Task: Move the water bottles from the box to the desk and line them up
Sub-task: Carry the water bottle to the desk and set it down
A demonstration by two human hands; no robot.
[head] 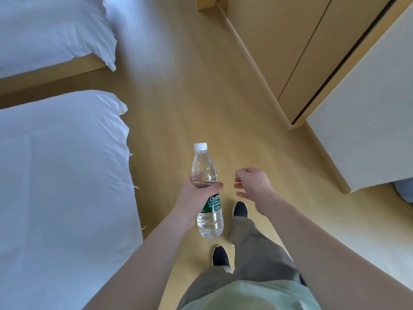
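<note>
clear water bottle [206, 186] gripped upright by left hand [194, 198] fingers; right hand [252, 183] loosely open, empty.

Water bottle [207, 191]: clear plastic, white cap, green label, apparently full; roughly upright, held mid-air above wooden floor.
</note>
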